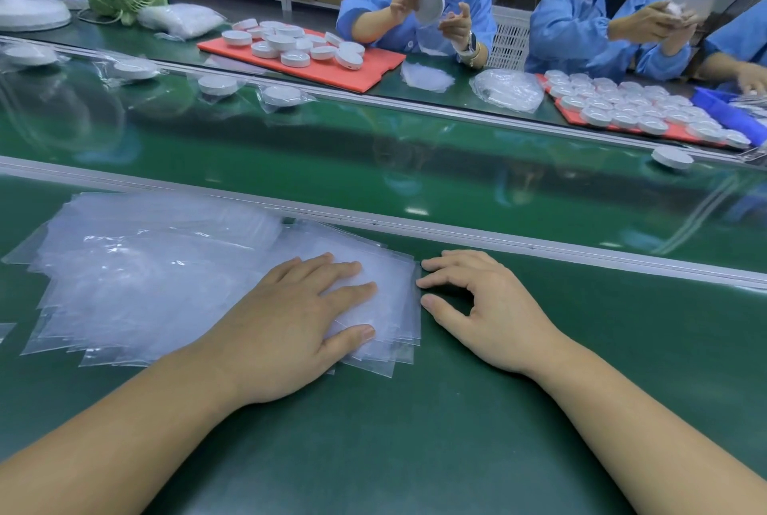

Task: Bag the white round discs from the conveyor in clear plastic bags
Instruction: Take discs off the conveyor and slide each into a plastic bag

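Green conveyor belt (415, 157): glossy, runs across the middle of the view between 2 metal rails. It carries 1 bare white disc (672, 157) at its far right edge. 4 bagged discs (282, 95) lie along its far edge to the left. All are well apart from the wearer's hands.

Green bench top (415, 423): matte mat on the near side of the belt. It bears the bag stock and both forearms.

Clear plastic bags (145, 286): a loose, fanned stack of flat sheets on the bench top, left of centre. Judged very light, limp and slippery, with sheets likely to cling together. Best taken at a free corner or along the right edge, 1 sheet peeled off while the rest is held down.

Red trays (373, 75): 2, on the far bench, loaded with more white discs.

Left hand (299, 319): lies flat on the right part of the stack, fingers straight and spread, pressing down. It grips nothing.

Right hand (485, 307): rests on the bench just beside the stack, fingers loosely bent. Its fingertips (421, 284) touch the stack's right edge. Thumb and forefinger are apart, with no sheet seen between them.

White disc, handling: judged a rigid, smooth, light puck. Take it across the rim between thumb and fingers, as the flat faces may slip.
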Available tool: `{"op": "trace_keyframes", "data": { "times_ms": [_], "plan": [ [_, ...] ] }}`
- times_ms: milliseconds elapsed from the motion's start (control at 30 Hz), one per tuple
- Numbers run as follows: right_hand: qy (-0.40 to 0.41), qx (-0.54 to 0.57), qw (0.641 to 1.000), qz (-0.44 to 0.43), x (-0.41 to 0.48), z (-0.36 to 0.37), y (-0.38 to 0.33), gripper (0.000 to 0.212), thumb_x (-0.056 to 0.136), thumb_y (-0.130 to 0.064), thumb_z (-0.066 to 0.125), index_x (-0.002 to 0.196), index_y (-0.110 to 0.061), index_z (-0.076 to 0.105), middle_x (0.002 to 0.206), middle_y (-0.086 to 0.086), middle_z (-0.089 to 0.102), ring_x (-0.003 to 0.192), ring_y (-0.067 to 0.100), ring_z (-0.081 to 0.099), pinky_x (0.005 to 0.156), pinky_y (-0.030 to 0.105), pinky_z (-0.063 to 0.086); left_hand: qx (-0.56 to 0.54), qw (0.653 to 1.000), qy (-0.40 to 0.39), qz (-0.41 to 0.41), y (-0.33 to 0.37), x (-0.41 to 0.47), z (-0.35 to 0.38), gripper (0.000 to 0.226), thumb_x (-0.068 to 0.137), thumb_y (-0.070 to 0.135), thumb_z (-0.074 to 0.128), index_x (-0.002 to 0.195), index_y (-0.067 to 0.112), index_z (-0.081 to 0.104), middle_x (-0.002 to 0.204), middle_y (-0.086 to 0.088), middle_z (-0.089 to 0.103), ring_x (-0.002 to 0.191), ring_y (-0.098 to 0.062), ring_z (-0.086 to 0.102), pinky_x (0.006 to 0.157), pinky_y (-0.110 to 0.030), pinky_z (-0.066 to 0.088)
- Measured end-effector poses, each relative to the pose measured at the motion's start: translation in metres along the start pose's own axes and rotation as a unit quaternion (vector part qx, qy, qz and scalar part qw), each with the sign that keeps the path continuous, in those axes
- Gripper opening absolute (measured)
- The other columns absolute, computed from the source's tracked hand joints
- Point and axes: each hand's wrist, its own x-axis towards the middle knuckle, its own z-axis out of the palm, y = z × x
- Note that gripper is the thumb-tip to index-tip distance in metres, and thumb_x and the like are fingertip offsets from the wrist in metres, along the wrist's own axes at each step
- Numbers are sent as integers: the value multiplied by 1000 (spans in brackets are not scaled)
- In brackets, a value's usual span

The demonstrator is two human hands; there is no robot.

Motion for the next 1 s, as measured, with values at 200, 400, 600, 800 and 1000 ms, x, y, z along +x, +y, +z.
{"op": "trace_keyframes", "data": {
  "times_ms": [200, 400, 600, 800, 1000],
  "plan": [
    [-1, 2, 1000, 1, 0, 1, 1, 42, 86, -64, 49, 113, -43, 74, 128, -35, 57, 133, -5, 43, 117, 33, 36, -1, 1000, -3, 0, 1, 0, -1, 72, 87, 78, 4, 154, 53, 16, 164, 26, 1, 151, -4, -7, 122, -27, -6],
    [-1, 0, 1000, 5, 0, 1, 1, 42, 87, -64, 49, 113, -43, 73, 128, -35, 57, 134, -5, 42, 117, 32, 35, -3, 1000, -3, -1, 1, 0, -1, 71, 88, 77, 5, 154, 53, 14, 163, 27, -2, 151, -2, -10, 121, -26, -8],
    [-4, 1, 1000, 6, -1, 0, 1, 42, 86, -64, 49, 113, -44, 73, 128, -37, 56, 136, -6, 40, 117, 30, 33, 0, 1000, -1, 1, 1, -1, -1, 70, 88, 77, 5, 153, 54, 13, 163, 27, -3, 151, -2, -11, 121, -26, -9],
    [-7, -11, 1000, 4, 0, 0, 2, 41, 87, -65, 49, 114, -45, 72, 130, -38, 55, 137, -9, 37, 118, 29, 32, 1, 1000, 6, 4, -1, 0, 1, 66, 91, 78, 7, 153, 56, 8, 162, 29, -8, 149, 0, -16, 118, -25, -15],
    [-9, -20, 1000, 0, -1, 1, 3, 41, 88, -66, 47, 115, -47, 71, 128, -46, 48, 137, -15, 31, 118, 24, 29, -1, 1000, 21, 10, -2, 1, 4, 68, 89, 80, 4, 153, 56, 9, 162, 29, -6, 148, 2, -17, 117, -25, -16]
  ]
}}
